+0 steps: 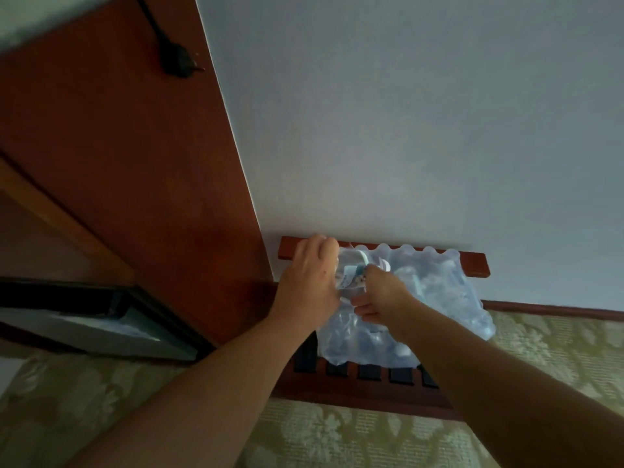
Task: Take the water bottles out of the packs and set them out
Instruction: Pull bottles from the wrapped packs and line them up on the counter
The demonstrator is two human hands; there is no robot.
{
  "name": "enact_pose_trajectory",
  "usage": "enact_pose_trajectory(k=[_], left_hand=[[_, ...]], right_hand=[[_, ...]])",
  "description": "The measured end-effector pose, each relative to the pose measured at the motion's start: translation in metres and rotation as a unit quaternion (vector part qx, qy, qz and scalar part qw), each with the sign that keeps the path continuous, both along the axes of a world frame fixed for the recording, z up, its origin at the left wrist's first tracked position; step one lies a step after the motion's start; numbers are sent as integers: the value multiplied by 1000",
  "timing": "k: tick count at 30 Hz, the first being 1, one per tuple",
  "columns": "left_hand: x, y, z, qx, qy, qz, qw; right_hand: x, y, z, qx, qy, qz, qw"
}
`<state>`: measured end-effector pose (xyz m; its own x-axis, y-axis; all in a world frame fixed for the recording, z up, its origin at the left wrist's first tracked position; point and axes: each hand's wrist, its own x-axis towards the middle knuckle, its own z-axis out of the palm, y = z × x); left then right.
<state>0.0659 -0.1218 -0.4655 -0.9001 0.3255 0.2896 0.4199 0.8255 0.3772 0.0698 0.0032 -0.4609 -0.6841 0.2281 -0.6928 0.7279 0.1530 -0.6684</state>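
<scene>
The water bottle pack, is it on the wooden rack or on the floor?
On the rack: the pack lies across its dark straps.

Pretty sure this is a hotel room. You've got a slatted wooden luggage rack [364,396] against the plain wall [405,113], patterned green carpet [337,440], and a mini fridge [101,322] tucked into a wooden cabinet [135,146].
</scene>
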Motion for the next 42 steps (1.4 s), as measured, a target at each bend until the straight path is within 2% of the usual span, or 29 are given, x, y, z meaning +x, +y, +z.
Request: enact_pose_trajectory(k=[4,7,11,14,17,21,29,33,38,42], left_hand=[[16,-13,25,52,38,-45,997],[28,-27,44,93,34,-105,989],[37,-42,71,187,-40,-164,968],[46,-43,93,298,-100,-110,943],[61,-35,111,437,-148,-1,887],[84,-17,131,528,-191,26,827],[95,-10,171,595,-242,58,764],[103,-3,194,609,-226,15,760],[111,5,222,596,-215,-33,773],[116,7,243,600,-194,-35,775]], right_hand=[[8,-18,31,-145,9,-145,979],[15,-33,54,-167,49,-186,967],[25,-49,87,-187,103,-250,944],[33,-50,110,-179,152,-293,927],[41,-52,132,-242,200,-308,898],[50,-61,160,-322,244,-252,879],[70,-47,194,-333,283,-183,881],[81,-41,213,-309,304,-143,890],[93,-24,243,-286,342,-103,889],[102,-16,270,-262,352,-40,898]])
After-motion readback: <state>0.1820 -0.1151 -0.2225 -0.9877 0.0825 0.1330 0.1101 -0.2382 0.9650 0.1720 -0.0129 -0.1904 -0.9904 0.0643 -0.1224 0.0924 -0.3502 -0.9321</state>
